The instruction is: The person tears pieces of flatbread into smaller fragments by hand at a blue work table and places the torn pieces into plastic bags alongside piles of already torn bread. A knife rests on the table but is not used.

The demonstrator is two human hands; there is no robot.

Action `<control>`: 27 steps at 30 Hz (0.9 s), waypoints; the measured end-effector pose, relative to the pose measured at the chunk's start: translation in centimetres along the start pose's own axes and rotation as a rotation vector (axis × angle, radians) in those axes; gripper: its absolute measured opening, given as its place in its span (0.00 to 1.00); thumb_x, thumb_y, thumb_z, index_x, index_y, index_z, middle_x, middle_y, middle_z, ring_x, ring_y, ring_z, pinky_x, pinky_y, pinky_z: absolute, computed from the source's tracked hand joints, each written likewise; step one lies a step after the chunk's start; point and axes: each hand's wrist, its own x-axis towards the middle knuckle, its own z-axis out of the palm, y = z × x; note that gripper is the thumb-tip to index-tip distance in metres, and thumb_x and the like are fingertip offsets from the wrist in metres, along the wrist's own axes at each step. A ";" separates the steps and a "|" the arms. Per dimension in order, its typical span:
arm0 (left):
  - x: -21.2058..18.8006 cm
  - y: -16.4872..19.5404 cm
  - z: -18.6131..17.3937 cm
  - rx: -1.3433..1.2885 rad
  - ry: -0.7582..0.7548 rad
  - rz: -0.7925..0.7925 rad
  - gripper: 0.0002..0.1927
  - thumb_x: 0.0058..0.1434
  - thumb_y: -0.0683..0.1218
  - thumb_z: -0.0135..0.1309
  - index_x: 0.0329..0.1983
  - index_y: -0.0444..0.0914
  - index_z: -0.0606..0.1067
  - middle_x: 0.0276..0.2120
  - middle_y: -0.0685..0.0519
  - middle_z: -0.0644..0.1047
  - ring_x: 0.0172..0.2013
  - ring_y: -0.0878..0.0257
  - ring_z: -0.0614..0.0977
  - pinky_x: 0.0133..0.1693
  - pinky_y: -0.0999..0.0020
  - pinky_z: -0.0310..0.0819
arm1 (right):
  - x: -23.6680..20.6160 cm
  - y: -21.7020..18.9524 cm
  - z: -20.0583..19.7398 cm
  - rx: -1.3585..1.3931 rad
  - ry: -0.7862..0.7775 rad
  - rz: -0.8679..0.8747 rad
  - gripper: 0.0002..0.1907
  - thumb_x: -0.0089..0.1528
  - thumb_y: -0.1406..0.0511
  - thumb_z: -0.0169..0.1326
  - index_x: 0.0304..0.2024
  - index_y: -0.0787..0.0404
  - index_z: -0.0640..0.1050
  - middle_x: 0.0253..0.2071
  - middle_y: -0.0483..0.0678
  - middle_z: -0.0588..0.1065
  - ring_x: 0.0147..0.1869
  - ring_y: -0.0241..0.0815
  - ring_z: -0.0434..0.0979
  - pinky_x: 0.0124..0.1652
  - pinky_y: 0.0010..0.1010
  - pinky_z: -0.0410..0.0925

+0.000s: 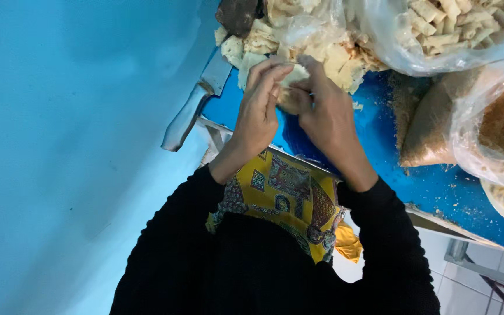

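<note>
A: What do the hands hold?

B: The left hand [258, 111] and right hand [325, 114] meet over the blue table [438, 186], both pinching one pale dough piece [291, 87] between fingertips (fingers closed on it).

A: Where does it sit?

B: Just in front of the heap of cut pastry pieces [322, 46]. A knife [196, 108] lies to the left; clear bags of pastry [450, 29] and brown crumbs [497, 128] lie to the right.
</note>
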 end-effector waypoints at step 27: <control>-2.8 4.3 2.8 -0.144 -0.327 -0.097 0.22 0.62 0.48 0.65 0.54 0.39 0.71 0.31 0.51 0.76 0.29 0.62 0.79 0.31 0.68 0.75 | -6.3 1.2 -8.3 0.662 -0.315 0.566 0.34 0.61 0.79 0.52 0.69 0.62 0.59 0.41 0.47 0.75 0.46 0.35 0.77 0.46 0.28 0.71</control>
